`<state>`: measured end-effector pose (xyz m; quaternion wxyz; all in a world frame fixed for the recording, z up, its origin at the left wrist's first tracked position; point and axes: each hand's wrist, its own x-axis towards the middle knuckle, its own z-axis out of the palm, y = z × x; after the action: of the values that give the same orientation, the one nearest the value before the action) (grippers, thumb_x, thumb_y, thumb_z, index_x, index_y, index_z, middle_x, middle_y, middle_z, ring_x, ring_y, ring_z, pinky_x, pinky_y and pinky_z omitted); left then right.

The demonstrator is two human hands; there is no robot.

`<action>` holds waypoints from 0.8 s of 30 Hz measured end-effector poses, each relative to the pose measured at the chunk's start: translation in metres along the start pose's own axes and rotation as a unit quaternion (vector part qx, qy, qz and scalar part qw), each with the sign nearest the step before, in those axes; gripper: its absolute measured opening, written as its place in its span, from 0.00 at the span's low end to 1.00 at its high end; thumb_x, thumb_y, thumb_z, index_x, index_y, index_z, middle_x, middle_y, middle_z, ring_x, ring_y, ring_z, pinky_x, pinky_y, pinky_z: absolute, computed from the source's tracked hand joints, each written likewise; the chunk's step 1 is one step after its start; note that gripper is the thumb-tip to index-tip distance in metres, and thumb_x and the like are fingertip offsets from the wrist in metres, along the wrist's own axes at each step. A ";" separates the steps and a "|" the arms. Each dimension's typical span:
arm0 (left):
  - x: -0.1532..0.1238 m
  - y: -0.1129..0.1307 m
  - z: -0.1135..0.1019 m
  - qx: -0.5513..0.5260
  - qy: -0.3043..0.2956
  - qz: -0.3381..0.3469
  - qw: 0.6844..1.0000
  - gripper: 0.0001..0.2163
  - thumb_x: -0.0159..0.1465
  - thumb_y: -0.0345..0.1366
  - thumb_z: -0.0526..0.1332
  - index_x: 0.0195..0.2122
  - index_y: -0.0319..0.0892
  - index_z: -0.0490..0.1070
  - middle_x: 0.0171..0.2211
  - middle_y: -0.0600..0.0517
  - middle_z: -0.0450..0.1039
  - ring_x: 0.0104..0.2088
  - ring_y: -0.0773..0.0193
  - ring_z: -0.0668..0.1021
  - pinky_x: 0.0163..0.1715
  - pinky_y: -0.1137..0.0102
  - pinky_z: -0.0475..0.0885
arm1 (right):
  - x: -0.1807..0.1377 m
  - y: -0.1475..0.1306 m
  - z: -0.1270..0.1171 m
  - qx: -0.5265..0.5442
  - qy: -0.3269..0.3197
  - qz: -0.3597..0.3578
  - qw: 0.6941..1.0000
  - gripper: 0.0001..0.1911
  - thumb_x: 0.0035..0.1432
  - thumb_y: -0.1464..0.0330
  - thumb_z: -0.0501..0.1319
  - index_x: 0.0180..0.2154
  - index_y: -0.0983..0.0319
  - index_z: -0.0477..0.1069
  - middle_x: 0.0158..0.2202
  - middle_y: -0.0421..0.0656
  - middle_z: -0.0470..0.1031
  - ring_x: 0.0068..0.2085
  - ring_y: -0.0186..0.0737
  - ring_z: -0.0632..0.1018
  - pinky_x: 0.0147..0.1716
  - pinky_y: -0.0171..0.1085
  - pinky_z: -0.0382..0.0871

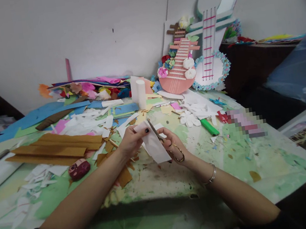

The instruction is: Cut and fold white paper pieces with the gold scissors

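Head view: left hand [130, 139] pinches the upper edge of a white paper piece [154, 144] above the table [233, 156], fingers closed on it. Right hand [174, 145] grips scissors [165, 143], fingers through the gold handles, blades set against the paper. Brown folded card [57, 145] lies to the left; green marker [209, 126] lies to the right, both apart from the hands.

A pixelated patch [247, 123] masks something, possibly pink-and-white; the white paper [155, 148] hides part of the scissors [158, 136].
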<state>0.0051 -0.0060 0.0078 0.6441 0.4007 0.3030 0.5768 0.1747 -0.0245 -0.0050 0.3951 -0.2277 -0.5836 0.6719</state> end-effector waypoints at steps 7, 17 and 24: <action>-0.002 0.003 0.003 -0.007 0.016 -0.002 1.000 0.13 0.43 0.34 0.73 0.28 0.33 0.77 0.23 0.49 0.77 0.22 0.65 0.76 0.26 0.71 0.71 | -0.001 -0.003 0.001 -0.009 0.016 -0.015 1.000 0.33 0.40 0.47 0.66 0.41 0.59 0.58 0.13 0.28 0.61 0.09 0.25 0.58 0.06 0.25 0.52; -0.002 0.002 0.002 0.003 0.012 -0.010 1.000 0.12 0.42 0.34 0.73 0.27 0.33 0.77 0.23 0.49 0.77 0.21 0.66 0.76 0.24 0.72 0.71 | -0.001 -0.002 0.001 -0.013 0.029 0.004 0.999 0.28 0.47 0.46 0.61 0.42 0.57 0.58 0.17 0.30 0.61 0.11 0.25 0.59 0.08 0.26 0.53; -0.002 0.001 0.003 -0.006 0.021 -0.016 1.000 0.12 0.42 0.33 0.73 0.27 0.34 0.77 0.24 0.49 0.77 0.22 0.66 0.76 0.25 0.72 0.70 | 0.000 -0.003 0.000 -0.027 0.026 0.006 0.999 0.32 0.41 0.46 0.65 0.41 0.58 0.57 0.15 0.28 0.62 0.09 0.24 0.57 0.06 0.26 0.52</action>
<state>0.0065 -0.0088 0.0102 0.6492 0.3799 0.3190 0.5766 0.1759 -0.0246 -0.0019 0.3999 -0.2591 -0.5899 0.6519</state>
